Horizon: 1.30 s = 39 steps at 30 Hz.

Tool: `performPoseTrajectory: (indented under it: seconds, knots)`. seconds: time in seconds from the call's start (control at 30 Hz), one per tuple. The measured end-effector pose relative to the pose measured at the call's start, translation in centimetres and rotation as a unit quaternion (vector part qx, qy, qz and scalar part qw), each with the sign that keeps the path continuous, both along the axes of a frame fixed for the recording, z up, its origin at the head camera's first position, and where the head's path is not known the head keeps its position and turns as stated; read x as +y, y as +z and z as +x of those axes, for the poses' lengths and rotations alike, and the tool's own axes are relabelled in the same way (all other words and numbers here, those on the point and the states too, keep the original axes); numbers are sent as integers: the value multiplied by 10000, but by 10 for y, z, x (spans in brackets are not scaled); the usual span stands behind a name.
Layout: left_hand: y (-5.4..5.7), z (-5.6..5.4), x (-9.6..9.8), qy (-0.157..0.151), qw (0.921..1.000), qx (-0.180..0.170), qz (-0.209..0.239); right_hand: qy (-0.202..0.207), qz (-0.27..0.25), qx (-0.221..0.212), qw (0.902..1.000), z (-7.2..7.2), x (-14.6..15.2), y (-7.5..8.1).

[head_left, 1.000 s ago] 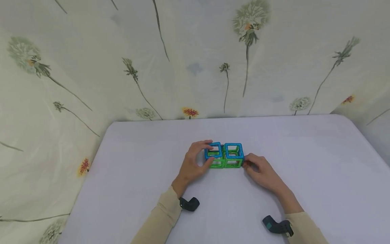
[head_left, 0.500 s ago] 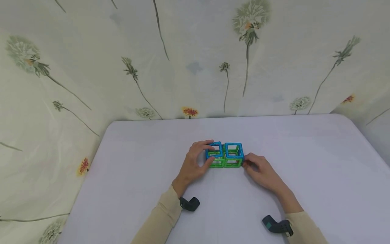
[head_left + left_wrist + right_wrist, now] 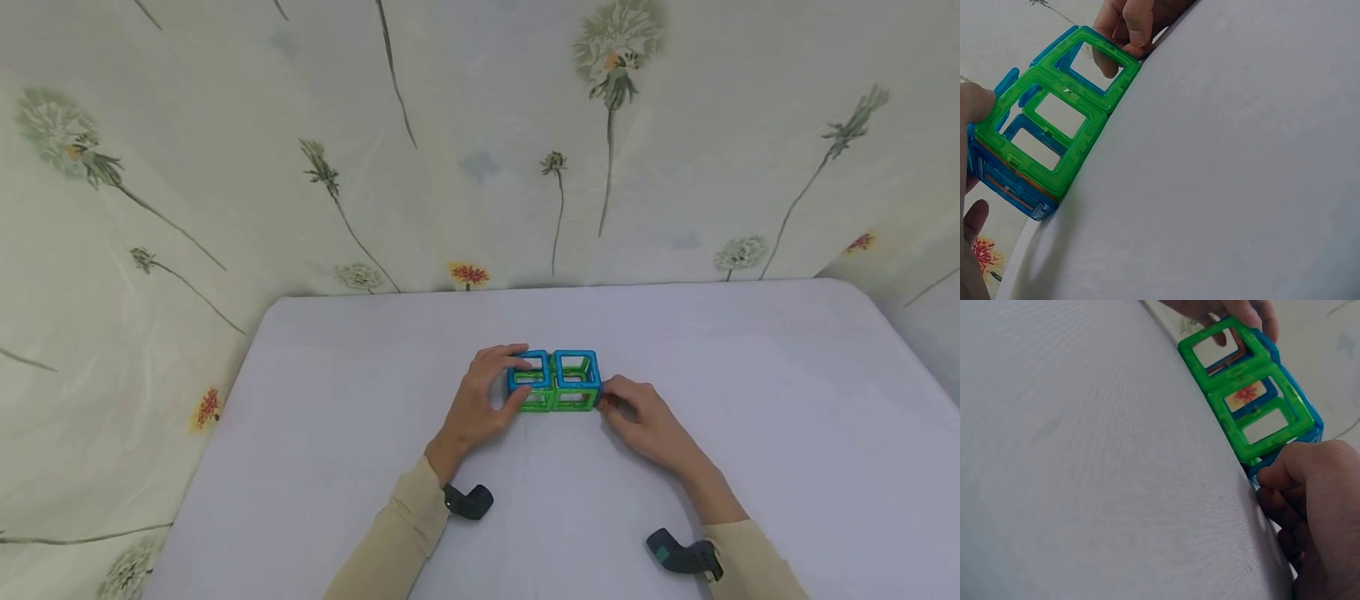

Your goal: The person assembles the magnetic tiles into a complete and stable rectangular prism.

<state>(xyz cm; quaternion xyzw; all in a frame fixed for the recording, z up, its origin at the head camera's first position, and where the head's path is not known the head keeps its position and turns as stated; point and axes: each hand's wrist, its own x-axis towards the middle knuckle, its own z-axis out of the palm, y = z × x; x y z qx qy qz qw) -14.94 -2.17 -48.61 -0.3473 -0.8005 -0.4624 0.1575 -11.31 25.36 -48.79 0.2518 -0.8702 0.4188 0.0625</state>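
Note:
Two joined cubes of magnetic tiles (image 3: 573, 407) stand on the white table, with green squares facing me and blue squares on top. My left hand (image 3: 480, 398) holds the left cube's blue top square tile (image 3: 537, 384), thumb at its near edge and fingers at its far edge. That tile lies nearly level with its blue neighbour. My right hand (image 3: 651, 427), fingers curled, pinches the lower right side of the right cube, where a blue side tile shows. In the left wrist view, both green front tiles (image 3: 1085, 147) sit edge to edge, and a blue tile closes the left end.
The white tabletop (image 3: 750, 375) has rounded far corners. A cloth printed with dandelions (image 3: 487, 208) hangs behind and to the left of it. A black wrist camera is worn on each arm, the left one (image 3: 469, 502) close over the table.
The left blue top tile has shifted slightly right and straightened from a tilt, lining up with the cube and its neighbour. My left hand moved slightly right with it; my right hand stayed in place.

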Motion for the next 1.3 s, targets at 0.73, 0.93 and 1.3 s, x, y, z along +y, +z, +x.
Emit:
performPoseTrajectory:
  seconds: [0.73,0.93,1.3]
  knots:
    - [-1,-1,6,-80,9999,-64,46,-34,42,-104,9999,2,0,3]
    - [-2,-1,6,-249,9992,-292,148,-28,49,-72,10000,2,0,0]
    - [-4,-2,5,-269,9988,-389,101,-53,58,-121,9999,1,0,2]
